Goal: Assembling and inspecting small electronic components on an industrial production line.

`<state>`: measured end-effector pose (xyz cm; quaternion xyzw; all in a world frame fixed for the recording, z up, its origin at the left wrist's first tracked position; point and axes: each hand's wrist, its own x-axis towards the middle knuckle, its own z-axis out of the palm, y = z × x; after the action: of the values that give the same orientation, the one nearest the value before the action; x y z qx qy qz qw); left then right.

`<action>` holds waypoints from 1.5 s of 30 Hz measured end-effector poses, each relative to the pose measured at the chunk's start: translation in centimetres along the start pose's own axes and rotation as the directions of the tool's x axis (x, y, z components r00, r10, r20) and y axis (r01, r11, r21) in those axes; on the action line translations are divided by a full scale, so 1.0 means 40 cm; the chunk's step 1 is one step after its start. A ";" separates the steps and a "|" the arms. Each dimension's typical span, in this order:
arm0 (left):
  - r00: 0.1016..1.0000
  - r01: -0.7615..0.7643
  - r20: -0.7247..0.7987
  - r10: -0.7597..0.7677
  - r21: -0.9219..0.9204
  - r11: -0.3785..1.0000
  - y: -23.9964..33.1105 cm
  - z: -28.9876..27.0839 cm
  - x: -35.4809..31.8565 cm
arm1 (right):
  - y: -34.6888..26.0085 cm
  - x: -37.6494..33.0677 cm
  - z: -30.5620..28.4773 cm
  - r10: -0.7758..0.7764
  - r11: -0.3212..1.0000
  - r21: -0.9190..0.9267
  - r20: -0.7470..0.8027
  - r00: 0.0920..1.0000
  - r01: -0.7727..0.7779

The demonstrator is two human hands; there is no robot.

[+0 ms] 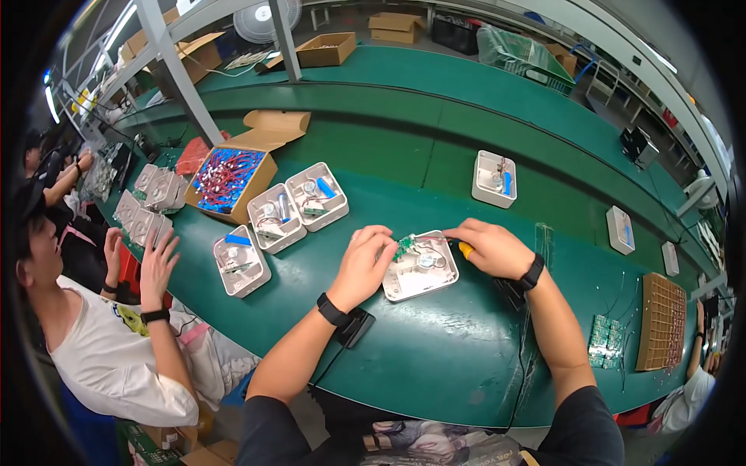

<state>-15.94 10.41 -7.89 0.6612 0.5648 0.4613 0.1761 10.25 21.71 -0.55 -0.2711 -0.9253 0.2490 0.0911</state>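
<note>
A white plastic housing (420, 292) lies open side up on the green table before me, with a round speaker-like part (427, 262) and thin wires inside. At its upper left, my left hand (362, 264) pinches a small green circuit board (403, 247) over the rim. My right hand (497, 250) is closed around a yellow-handled tool (466, 249) at the housing's right side. Its fingertips reach the upper right corner, by a dark wire. The tool's working end is too small to make out.
Several similar housings (317, 198) with blue cylinders stand left of me, beside a carton (233, 180) of blue wired cylinders. Another housing (495, 180) sits farther off. Circuit boards (605, 340) and a brown divided tray (660, 322) lie right. A co-worker's raised hands (158, 268) are at left.
</note>
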 end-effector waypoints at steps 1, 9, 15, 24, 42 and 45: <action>1.000 0.001 0.001 -0.001 0.003 1.000 -0.006 -0.013 -0.009 | -0.002 0.002 0.003 0.080 0.992 -0.099 0.060 0.995 -0.073; 0.992 0.086 0.105 -0.076 -0.096 0.992 0.001 -0.003 -0.023 | -0.012 0.011 0.049 -0.463 0.886 -0.112 -0.189 0.866 0.449; 0.994 0.011 0.113 -0.003 -0.068 0.998 0.002 -0.005 -0.028 | -0.021 0.022 0.112 -0.458 0.888 -0.054 -0.175 0.872 0.456; 0.680 0.199 0.492 -0.544 0.590 0.783 0.159 -0.130 -0.004 | -0.010 0.010 0.127 -0.248 0.967 -0.021 -0.330 0.911 0.255; 0.958 0.151 0.213 -0.191 0.189 0.970 0.060 -0.012 -0.031 | -0.025 0.018 0.130 -0.194 0.972 0.052 -0.385 0.902 0.231; 0.963 0.147 0.230 -0.137 -0.024 0.989 0.051 -0.014 -0.030 | -0.026 0.018 0.122 -0.235 0.966 0.056 -0.236 0.943 0.254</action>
<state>-15.13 8.55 -6.56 0.6637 0.5772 0.3802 0.2859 7.70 19.34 -4.21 -0.1767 -0.9237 0.2424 0.2383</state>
